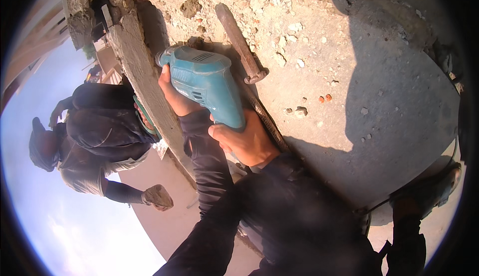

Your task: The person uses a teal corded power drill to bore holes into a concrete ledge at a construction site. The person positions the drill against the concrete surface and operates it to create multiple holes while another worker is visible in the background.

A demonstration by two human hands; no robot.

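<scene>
Both my hands hold a teal power drill. Its chuck points left, close to the edge of a broken concrete beam; the tip ahead of the chuck is not distinguishable. My left hand is closed around the underside of the drill's front body, thumb up along its side, other fingers largely hidden. The handle sits in my right hand, wrapped round it with the thumb on the left side. Just beyond the drill lies a rusty metal bar with a flared, battered end. A ribbed steel rod runs beside my right hand.
Rubble and dust lie over the concrete slab. At left, past the beam, a co-worker in dark clothes and a cap sits near a green curved object. A dark shoe and a thin cable are at lower right.
</scene>
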